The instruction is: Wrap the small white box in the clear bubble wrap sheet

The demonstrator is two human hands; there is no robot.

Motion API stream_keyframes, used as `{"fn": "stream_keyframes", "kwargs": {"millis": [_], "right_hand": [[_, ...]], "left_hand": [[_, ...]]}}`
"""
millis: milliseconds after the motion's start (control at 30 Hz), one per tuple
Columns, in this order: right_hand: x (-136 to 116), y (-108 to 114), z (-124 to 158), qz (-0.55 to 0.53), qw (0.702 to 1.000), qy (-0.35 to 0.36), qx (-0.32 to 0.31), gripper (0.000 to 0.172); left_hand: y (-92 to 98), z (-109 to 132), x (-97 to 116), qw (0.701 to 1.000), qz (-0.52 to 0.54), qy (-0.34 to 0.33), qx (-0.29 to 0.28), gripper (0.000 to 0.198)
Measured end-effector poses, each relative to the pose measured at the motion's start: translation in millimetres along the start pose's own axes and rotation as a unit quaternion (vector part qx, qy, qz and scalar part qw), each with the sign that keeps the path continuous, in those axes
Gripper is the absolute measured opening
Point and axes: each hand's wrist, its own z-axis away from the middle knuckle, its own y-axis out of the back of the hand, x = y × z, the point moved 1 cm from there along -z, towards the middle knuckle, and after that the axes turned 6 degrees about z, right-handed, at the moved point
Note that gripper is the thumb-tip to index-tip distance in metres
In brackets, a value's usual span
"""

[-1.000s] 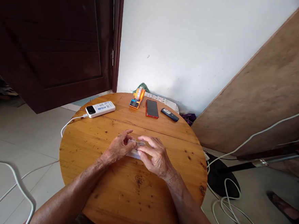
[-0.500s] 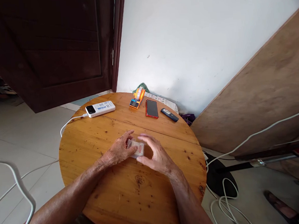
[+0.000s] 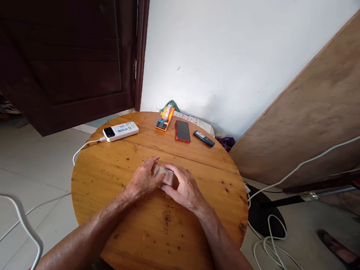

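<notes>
A small, pale, see-through box point(image 3: 167, 175) with red print is between my hands, low over the middle of the round wooden table point(image 3: 117, 164). My left hand point(image 3: 144, 178) grips its left side, the thumb lying on the top face and the fingers behind. My right hand point(image 3: 183, 188) closes on the right side, with fingertips at the far edge and the thumb at the near edge. What is inside the box is too small to make out.
Along the table's far side lie a white power bank point(image 3: 124, 131) with a cable, an orange tape dispenser point(image 3: 165, 118), a red-edged phone point(image 3: 182, 131) and a dark handset point(image 3: 204, 138). A black stand base point(image 3: 265, 215) and cables are on the floor at right.
My right hand has moved left and its fingers have closed in on the box. The box has shifted slightly, still in my left hand.
</notes>
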Motion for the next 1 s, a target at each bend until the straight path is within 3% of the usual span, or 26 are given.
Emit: {"fn": "stream_keyframes", "kwargs": {"millis": [100, 300, 467, 600, 700, 833, 1000], "right_hand": [[2.7, 3.5, 1.3, 0.014, 0.999, 0.028, 0.006, 0.056], [4.2, 5.6, 1.7, 0.036, 0.998, 0.055, 0.011, 0.037], [5.0, 15.7, 1.2, -0.030, 0.998, 0.044, 0.039, 0.038], [9.4, 25.3, 0.2, -0.085, 0.990, 0.022, 0.112, 0.019], [10.1, 24.7, -0.8, -0.087, 0.987, 0.025, 0.134, 0.011], [7.5, 15.4, -1.0, -0.075, 0.989, 0.036, 0.119, 0.009], [4.9, 2.4, -1.0, -0.034, 0.990, 0.062, 0.123, 0.010]], "left_hand": [[2.6, -0.1, -1.3, 0.999, 0.053, 0.009, -0.002, 0.064], [14.3, -4.4, 1.8, 0.975, 0.206, 0.084, -0.006, 0.060], [21.4, -7.2, 4.8, 0.918, 0.356, 0.168, 0.045, 0.041], [26.2, -10.7, 3.8, 0.855, 0.458, 0.220, 0.106, 0.027], [28.2, -12.7, 4.7, 0.830, 0.487, 0.242, 0.127, 0.021], [27.6, -12.0, 9.5, 0.818, 0.500, 0.257, 0.124, 0.015], [23.9, -8.8, 12.8, 0.814, 0.508, 0.271, 0.077, 0.015]]}}
